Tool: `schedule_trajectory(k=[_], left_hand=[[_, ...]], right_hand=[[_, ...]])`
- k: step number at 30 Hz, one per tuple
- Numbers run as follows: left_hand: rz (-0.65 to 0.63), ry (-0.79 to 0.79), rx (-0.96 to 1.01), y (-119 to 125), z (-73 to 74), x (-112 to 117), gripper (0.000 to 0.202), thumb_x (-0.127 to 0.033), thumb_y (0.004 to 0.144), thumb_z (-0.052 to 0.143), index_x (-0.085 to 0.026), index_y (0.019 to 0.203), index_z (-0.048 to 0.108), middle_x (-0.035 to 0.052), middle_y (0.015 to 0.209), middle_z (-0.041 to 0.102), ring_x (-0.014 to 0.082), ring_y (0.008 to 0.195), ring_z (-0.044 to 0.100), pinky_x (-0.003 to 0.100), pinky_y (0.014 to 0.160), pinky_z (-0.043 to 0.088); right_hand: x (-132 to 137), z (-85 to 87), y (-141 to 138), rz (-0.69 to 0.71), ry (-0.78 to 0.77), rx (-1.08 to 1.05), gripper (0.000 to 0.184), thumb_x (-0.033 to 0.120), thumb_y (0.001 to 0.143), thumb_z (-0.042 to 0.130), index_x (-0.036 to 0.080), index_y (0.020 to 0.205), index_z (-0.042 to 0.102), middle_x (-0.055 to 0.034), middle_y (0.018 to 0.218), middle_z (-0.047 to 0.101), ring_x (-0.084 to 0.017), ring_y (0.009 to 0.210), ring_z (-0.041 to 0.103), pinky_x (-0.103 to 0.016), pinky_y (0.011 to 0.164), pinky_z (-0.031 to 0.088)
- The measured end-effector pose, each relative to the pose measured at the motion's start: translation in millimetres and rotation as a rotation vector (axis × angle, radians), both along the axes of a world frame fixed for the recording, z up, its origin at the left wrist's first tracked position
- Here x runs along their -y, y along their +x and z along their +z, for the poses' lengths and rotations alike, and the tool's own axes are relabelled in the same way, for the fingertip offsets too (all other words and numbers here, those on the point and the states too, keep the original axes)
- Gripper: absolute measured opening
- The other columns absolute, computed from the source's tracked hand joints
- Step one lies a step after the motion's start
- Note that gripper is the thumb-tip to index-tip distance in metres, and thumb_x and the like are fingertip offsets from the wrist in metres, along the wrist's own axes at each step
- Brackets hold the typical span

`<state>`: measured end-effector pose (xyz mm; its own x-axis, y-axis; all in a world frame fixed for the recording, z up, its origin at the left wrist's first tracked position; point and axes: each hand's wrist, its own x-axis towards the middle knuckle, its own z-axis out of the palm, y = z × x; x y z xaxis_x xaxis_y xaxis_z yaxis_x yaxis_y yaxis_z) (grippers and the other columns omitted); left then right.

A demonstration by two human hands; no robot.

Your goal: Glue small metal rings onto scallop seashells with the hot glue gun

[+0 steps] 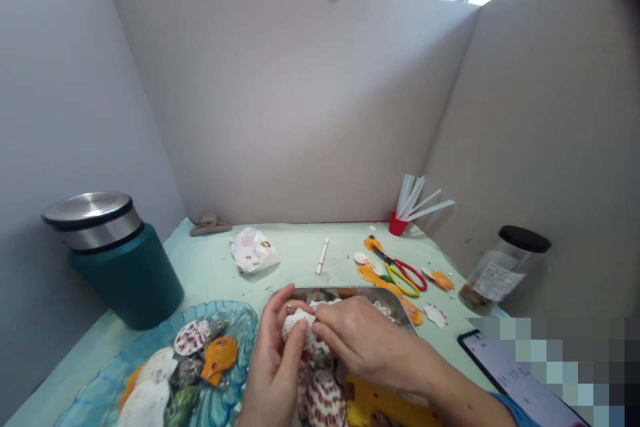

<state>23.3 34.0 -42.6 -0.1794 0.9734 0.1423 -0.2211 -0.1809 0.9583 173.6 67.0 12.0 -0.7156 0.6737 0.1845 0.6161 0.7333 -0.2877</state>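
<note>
A white seashell (296, 324) is held over a metal tray (395, 299) of shells. My left hand (277, 360) curls around its left side, with the thumb on its near face. At the shell's right edge, my right hand (367, 340) is closed in a pinch; its fingertips are partly hidden. Below both hands lie several shells, among them a striped maroon and white scallop shell (326, 400). Something yellow (370, 400) shows under my right forearm.
A blue scalloped dish (235, 317) of shells and a teal flask (135, 280) stand left. Behind are a crumpled white bag (254, 250) and a white stick (323, 257). Rightward are scissors (403, 277), a red cup (398, 224) of white sticks, a jar (500, 277) and a phone (520, 380).
</note>
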Motion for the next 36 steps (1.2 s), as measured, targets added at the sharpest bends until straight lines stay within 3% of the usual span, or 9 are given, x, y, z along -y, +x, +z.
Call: schedule_trajectory(k=[10,18,24,30,36], left_hand=[[0.003,-0.030,0.122,1,10.0,0,0.044,-0.030,0.077,0.068,-0.021,0.116,0.049,0.0009,0.085,0.068,0.0145,0.081,0.063,0.022,0.073,0.050],[0.007,-0.130,0.146,-4,9.0,-4,0.048,-0.033,0.068,0.076,-0.019,0.107,0.052,-0.0010,0.072,0.070,0.0147,0.068,0.064,0.022,0.066,0.048],[-0.011,-0.090,0.101,-4,10.6,-4,0.042,-0.030,0.071,0.074,-0.018,0.105,0.053,0.0020,0.081,0.070,0.0144,0.077,0.063,0.021,0.071,0.048],[-0.057,-0.080,0.091,-6,8.8,-4,0.040,-0.028,0.073,0.072,-0.018,0.104,0.050,-0.0030,0.068,0.064,0.0123,0.066,0.058,0.021,0.064,0.045],[-0.116,-0.086,0.125,-8,7.3,-3,0.034,-0.026,0.075,0.072,-0.018,0.099,0.049,-0.0052,0.063,0.060,0.0086,0.058,0.051,0.018,0.057,0.040]], right_hand=[[-3,4.9,9,-0.041,-0.011,-0.021,0.031,0.026,0.096,0.040,0.018,0.071,0.057,-0.0001,0.068,0.064,-0.012,0.060,0.052,-0.025,0.057,0.028],[-3,5.1,6,-0.040,-0.043,-0.102,0.022,0.028,0.094,0.047,0.019,0.079,0.060,0.0010,0.072,0.064,-0.012,0.065,0.055,-0.022,0.060,0.034],[-4,2.3,5,-0.016,-0.053,-0.118,0.024,0.024,0.094,0.046,0.018,0.074,0.058,0.0013,0.068,0.061,-0.012,0.062,0.051,-0.022,0.059,0.033],[-3,2.0,4,-0.035,-0.096,-0.144,0.018,0.024,0.092,0.047,0.018,0.078,0.057,0.0013,0.069,0.059,-0.012,0.062,0.050,-0.023,0.060,0.032],[-3,1.7,4,0.012,-0.171,-0.172,0.020,0.019,0.089,0.049,0.017,0.071,0.057,0.0029,0.064,0.056,-0.010,0.060,0.049,-0.021,0.060,0.034]])
